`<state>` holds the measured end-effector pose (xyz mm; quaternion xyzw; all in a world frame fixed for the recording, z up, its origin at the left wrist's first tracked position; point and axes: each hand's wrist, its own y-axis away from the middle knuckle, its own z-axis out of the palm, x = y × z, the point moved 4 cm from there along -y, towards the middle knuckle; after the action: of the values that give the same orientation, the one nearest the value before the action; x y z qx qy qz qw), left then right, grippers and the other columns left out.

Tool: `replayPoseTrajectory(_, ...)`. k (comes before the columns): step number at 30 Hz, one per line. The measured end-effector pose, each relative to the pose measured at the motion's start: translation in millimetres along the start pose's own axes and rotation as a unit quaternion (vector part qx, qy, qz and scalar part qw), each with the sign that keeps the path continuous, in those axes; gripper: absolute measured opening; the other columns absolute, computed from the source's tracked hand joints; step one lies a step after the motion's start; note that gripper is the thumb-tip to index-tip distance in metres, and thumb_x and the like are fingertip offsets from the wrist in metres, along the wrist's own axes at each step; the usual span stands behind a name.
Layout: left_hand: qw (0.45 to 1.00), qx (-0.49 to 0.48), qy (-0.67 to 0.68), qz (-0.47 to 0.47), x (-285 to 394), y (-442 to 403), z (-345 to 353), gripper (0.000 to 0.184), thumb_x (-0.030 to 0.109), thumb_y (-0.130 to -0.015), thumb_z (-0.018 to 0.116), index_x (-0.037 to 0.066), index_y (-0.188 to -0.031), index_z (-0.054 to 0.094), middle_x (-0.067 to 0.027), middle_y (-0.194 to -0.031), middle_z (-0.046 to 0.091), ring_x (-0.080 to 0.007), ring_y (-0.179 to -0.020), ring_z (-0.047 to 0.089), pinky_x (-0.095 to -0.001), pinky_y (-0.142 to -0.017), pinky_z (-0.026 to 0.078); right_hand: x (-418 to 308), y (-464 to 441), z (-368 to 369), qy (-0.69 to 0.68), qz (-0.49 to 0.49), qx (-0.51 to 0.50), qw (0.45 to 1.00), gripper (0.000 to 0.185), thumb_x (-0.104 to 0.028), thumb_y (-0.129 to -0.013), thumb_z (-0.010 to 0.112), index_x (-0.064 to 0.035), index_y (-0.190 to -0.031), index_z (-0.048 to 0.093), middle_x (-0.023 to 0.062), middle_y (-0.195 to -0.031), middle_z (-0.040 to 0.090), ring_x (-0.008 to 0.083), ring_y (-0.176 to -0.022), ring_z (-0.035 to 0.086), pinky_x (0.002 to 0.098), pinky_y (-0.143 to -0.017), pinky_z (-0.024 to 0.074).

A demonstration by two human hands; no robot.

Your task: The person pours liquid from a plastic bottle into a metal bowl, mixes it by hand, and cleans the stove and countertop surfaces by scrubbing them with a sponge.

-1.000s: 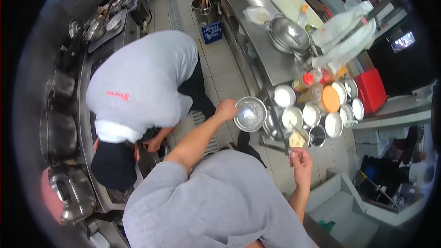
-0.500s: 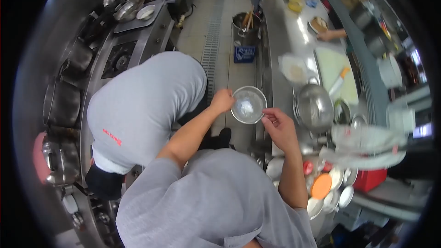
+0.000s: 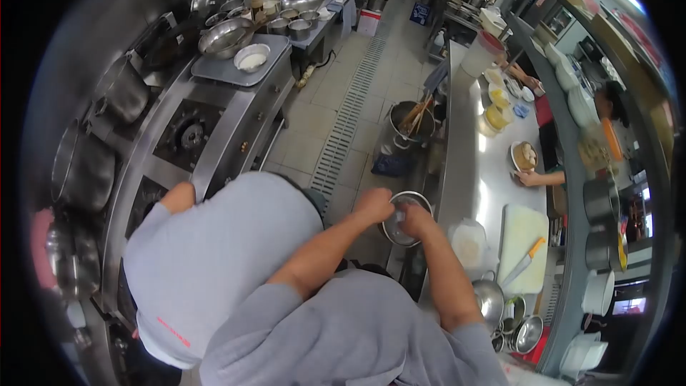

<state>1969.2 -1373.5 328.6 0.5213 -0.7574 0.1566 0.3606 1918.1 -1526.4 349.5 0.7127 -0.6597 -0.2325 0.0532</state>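
My left hand (image 3: 374, 206) is closed on the left rim of a round metal bowl (image 3: 395, 237), held above the floor beside the steel counter. Something pale and shiny lies inside the bowl; I cannot make out what it is. Reaching over the right side, my right hand (image 3: 420, 222) has its bunched fingers down inside the bowl. Those fingertips are partly hidden, and what they pinch, if anything, does not show.
A person in a grey shirt (image 3: 221, 257) bends close on my left, by the stove (image 3: 187, 132). On the counter (image 3: 464, 157) are a cutting board (image 3: 516, 232) and an orange-handled knife (image 3: 525, 263). Across it, another person's hand (image 3: 530, 179) touches a plate of food (image 3: 524, 156).
My right hand has moved from the bowl's right rim into the bowl. My left hand keeps its hold on the rim. The view has tilted up, showing more of the aisle.
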Motion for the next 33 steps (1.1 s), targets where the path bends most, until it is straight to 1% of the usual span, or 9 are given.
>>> replayPoseTrajectory(5,1.0,0.005,0.019,-0.023,-21,-62,-25,0.02,0.021,-0.079,0.067,0.003,-0.088,0.069,-0.0236,-0.087,0.071,-0.044,-0.088,0.069,-0.053,-0.079,0.053,-10,-79,-31,0.073,0.001,-0.087,0.994,0.064,-0.026,-0.078,0.079,-0.013,-0.139,0.062,0.0209,-0.135,0.064,0.0382,-0.122,0.065,0.0461,-0.104,0.0536)
replayPoseTrajectory(6,0.999,0.016,0.013,-0.03,-31,-77,-26,0.02,0.02,-0.079,0.067,0.003,-0.089,0.069,-0.0239,-0.085,0.07,-0.0445,-0.087,0.069,-0.053,-0.078,0.054,2,-108,-14,0.1,-0.038,-0.055,0.993,0.066,-0.027,-0.076,0.082,-0.0134,-0.138,0.063,0.02,-0.131,0.066,0.0375,-0.121,0.066,0.0451,-0.104,0.054)
replayPoseTrajectory(9,0.998,-0.006,-0.001,-0.064,-54,-125,-39,0.022,0.021,-0.078,0.068,0.002,-0.089,0.07,-0.0235,-0.086,0.071,-0.0443,-0.088,0.069,-0.0528,-0.079,0.054,15,-183,-3,0.101,-0.079,-0.126,0.984,0.063,-0.026,-0.075,0.082,-0.0133,-0.134,0.066,0.0212,-0.133,0.065,0.0372,-0.121,0.066,0.0446,-0.104,0.054)
replayPoseTrajectory(13,0.991,0.011,-0.001,-0.135,-66,-176,-77,0.022,0.021,-0.079,0.069,0.003,-0.089,0.07,-0.0231,-0.089,0.071,-0.0442,-0.09,0.069,-0.0527,-0.079,0.054,2,-249,-54,0.054,-0.118,-0.128,0.983,0.051,-0.02,-0.077,0.079,-0.0118,-0.126,0.068,0.0201,-0.123,0.07,0.0334,-0.116,0.069,0.0445,-0.099,0.0558)
replayPoseTrajectory(14,0.989,0.025,-0.004,-0.145,-70,-192,-87,0.021,0.021,-0.079,0.069,0.003,-0.089,0.07,-0.0231,-0.089,0.071,-0.0442,-0.091,0.069,-0.0528,-0.079,0.054,-2,-264,-71,0.036,-0.154,-0.093,0.983,0.046,-0.017,-0.081,0.074,-0.0107,-0.126,0.067,0.0207,-0.113,0.073,0.0348,-0.111,0.071,0.0468,-0.094,0.0565)
replayPoseTrajectory(17,0.984,0.057,-0.003,-0.166,-89,-234,-122,0.022,0.021,-0.081,0.069,0.003,-0.093,0.072,-0.0234,-0.093,0.072,-0.0439,-0.094,0.069,-0.0525,-0.083,0.054,-16,-325,-104,0.022,-0.156,-0.087,0.984,0.039,-0.016,-0.086,0.069,-0.0099,-0.124,0.067,0.0228,-0.11,0.074,0.0382,-0.107,0.071,0.0496,-0.091,0.0565)
replayPoseTrajectory(23,0.97,0.1,0.009,-0.222,-116,-325,-199,0.027,0.023,-0.082,0.068,0.002,-0.099,0.073,-0.0237,-0.098,0.073,-0.0435,-0.098,0.069,-0.0522,-0.087,0.054,-36,-450,-151,-0.005,-0.201,-0.071,0.977,0.055,-0.021,-0.085,0.073,-0.0068,-0.135,0.057,0.0273,-0.102,0.073,0.0425,-0.102,0.071,0.0527,-0.091,0.0559)
replayPoseTrajectory(27,0.97,0.115,0.019,-0.212,-147,-406,-238,0.027,0.023,-0.083,0.067,0.002,-0.098,0.072,-0.0243,-0.097,0.073,-0.0442,-0.098,0.069,-0.0523,-0.088,0.054,-49,-531,-189,-0.016,-0.161,-0.062,0.985,0.074,-0.026,-0.075,0.085,-0.0033,-0.138,0.052,0.0292,-0.126,0.064,0.0459,-0.113,0.067,0.0508,-0.098,0.0552)
replayPoseTrajectory(33,0.985,0.089,-0.04,-0.143,-185,-560,-294,0.025,0.025,-0.083,0.068,0.002,-0.091,0.071,-0.0249,-0.089,0.071,-0.0437,-0.089,0.069,-0.0523,-0.08,0.053,-45,-648,-244,0.064,-0.113,-0.03,0.991,0.094,-0.023,-0.065,0.093,-0.0191,-0.147,0.048,0.0284,-0.149,0.046,0.0478,-0.123,0.061,0.0501,-0.101,0.0559)
